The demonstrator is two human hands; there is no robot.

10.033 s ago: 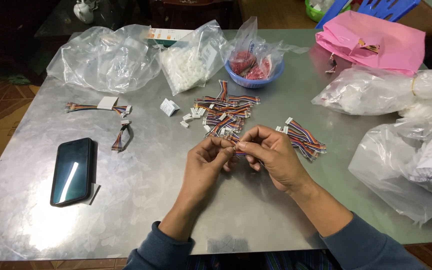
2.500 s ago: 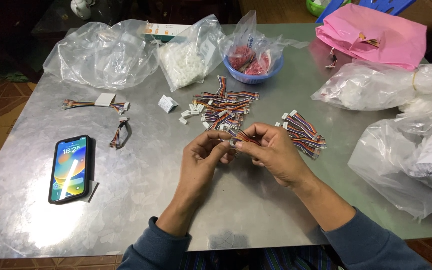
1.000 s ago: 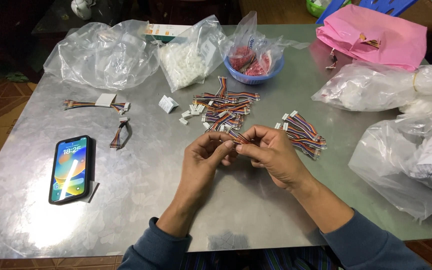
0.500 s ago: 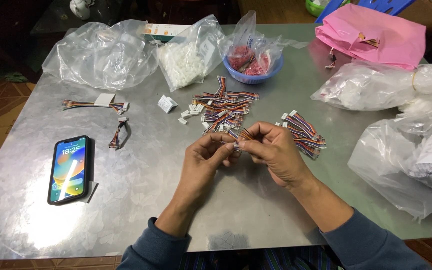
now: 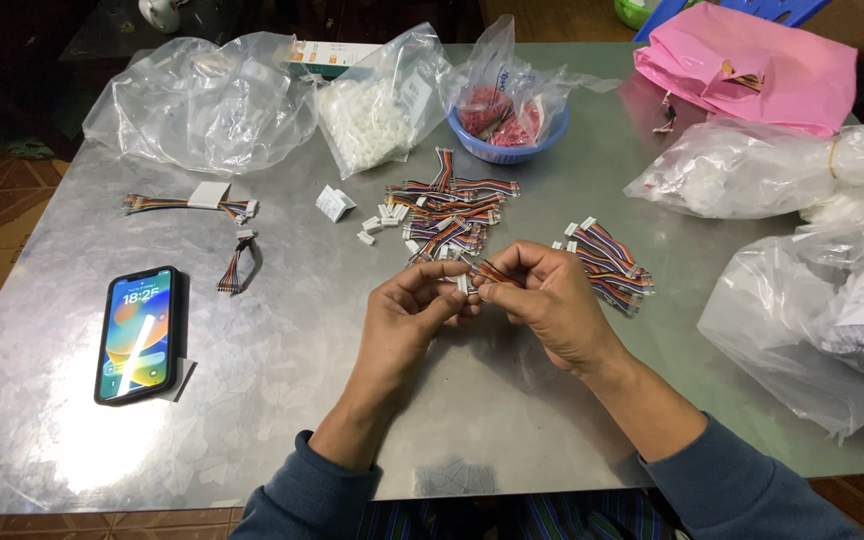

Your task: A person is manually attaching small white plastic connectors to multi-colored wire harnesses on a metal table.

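The metal worktop [image 5: 282,370] has its near edge just under the forearms, and its left edge runs past the phone [image 5: 138,333]. The widest bare area is in the front, between the phone and the two hands, and also in front of the right forearm.

Both hands are raised a little over the middle of the worktop and meet fingertip to fingertip. The left hand [image 5: 404,318] is curled, with thumb and first fingers pinched on a small white connector [image 5: 462,284]. The right hand [image 5: 544,303] is also closed, its fingertips pinching the short coloured wire piece [image 5: 493,272] that goes to this connector. So the piece is held in the air between the two hands.

Just behind the hands lies a pile of coloured wire harnesses [image 5: 449,212], and a second bundle [image 5: 608,265] lies close beside the right hand. Loose white connectors [image 5: 377,222] are scattered near the pile. Further back stand a blue bowl [image 5: 508,140] inside a clear bag, a bag of white parts [image 5: 377,110] and a large clear bag [image 5: 202,100]. On the right side, clear bags [image 5: 802,320] and a pink bag [image 5: 747,65] crowd that edge. Two more wire pieces [image 5: 192,205] lie at the left.
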